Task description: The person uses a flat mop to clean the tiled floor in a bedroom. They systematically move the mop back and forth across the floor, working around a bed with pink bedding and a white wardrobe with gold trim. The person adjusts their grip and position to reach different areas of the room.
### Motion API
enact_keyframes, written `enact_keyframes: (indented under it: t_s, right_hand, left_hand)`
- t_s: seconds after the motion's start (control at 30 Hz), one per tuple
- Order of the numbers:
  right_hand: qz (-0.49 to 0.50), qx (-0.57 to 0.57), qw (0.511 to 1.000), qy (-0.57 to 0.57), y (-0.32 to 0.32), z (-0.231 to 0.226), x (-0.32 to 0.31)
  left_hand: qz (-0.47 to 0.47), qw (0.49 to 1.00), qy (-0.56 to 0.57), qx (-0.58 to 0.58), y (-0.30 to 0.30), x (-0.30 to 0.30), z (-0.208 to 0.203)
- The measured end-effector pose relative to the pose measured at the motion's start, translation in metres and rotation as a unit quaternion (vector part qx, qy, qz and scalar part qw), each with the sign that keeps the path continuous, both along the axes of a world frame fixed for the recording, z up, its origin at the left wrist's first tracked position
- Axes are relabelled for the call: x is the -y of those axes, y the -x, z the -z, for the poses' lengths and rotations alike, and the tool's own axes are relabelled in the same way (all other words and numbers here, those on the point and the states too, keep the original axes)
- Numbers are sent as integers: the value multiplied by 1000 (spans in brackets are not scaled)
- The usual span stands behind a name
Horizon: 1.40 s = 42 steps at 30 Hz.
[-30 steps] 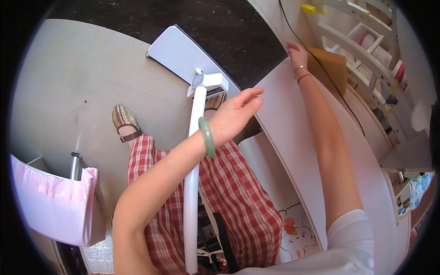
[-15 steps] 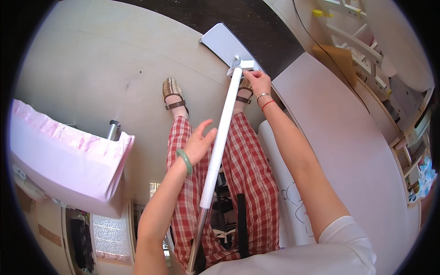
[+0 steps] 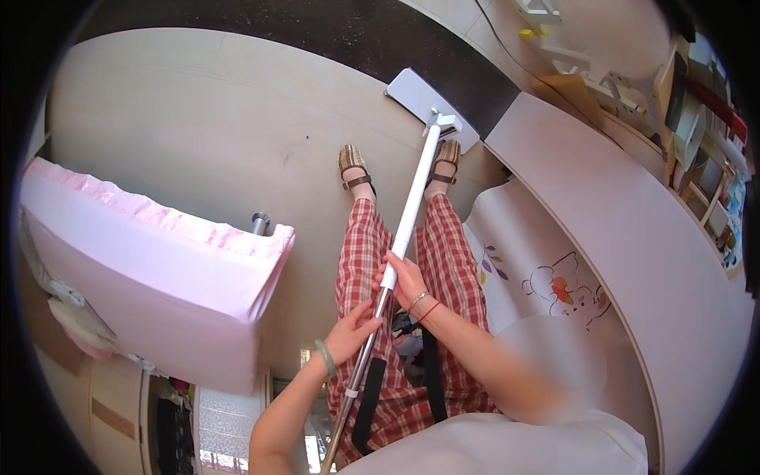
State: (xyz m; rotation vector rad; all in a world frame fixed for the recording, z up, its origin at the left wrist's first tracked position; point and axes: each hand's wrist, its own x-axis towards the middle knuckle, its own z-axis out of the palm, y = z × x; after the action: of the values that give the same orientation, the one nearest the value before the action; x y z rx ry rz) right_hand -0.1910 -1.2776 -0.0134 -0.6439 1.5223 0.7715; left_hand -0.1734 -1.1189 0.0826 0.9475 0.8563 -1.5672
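A flat mop stretches between my legs, its white plate head (image 3: 431, 99) on the floor beyond my feet. A white joint (image 3: 443, 123) links the head to the pole (image 3: 413, 202), which is white farther away and shiny metal nearer me. My right hand (image 3: 405, 281) is wrapped round the lower end of the white section. Closer to me, my left hand (image 3: 354, 331) has its thumb and fingers round the metal section in a loose hold. A green bangle (image 3: 324, 358) is on the left wrist.
On the left stands a pink-covered piece of furniture (image 3: 150, 277) with a frilled edge. A long pale panel (image 3: 625, 229) runs along the right, with a white sheet bearing drawings (image 3: 546, 285) beside it. Dark flooring (image 3: 317, 39) and a cable (image 3: 507, 47) lie at the far side.
My right hand has left the joint by the mop head and come back down the pole to hold it. My left hand, spread beside the pole before, now touches the metal part.
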Motion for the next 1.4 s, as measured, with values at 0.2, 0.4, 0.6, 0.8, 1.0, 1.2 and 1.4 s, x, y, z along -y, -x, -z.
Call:
enact_keyframes:
  t_s: [0.2, 0.4, 0.6, 0.8, 1.0, 1.2, 1.4]
  right_hand:
    - [-84, -1, 979, 185, -8, -20, -16]
    - [-94, 61, 974, 199, -24, -15, 13]
    - [-77, 157, 966, 193, -67, 30, 77]
    - [-126, 124, 969, 171, -53, -11, 64]
    - [-232, 101, 940, 231, -31, -11, 40]
    - [-224, 118, 949, 187, 5, -24, -45]
    - [-282, 149, 936, 149, 65, -47, -150]
  left_hand:
    - [13, 992, 69, -105, 45, -24, -76]
    - [-39, 999, 26, -21, 51, 9, -90]
    - [-187, 968, 106, -128, 51, 38, -118]
    - [-222, 960, 94, -145, 73, 41, -136]
    - [-165, 981, 48, -86, 99, 29, -146]
    - [-173, 979, -50, -91, 126, -40, -180]
    - [-248, 960, -92, -90, 213, -97, -206]
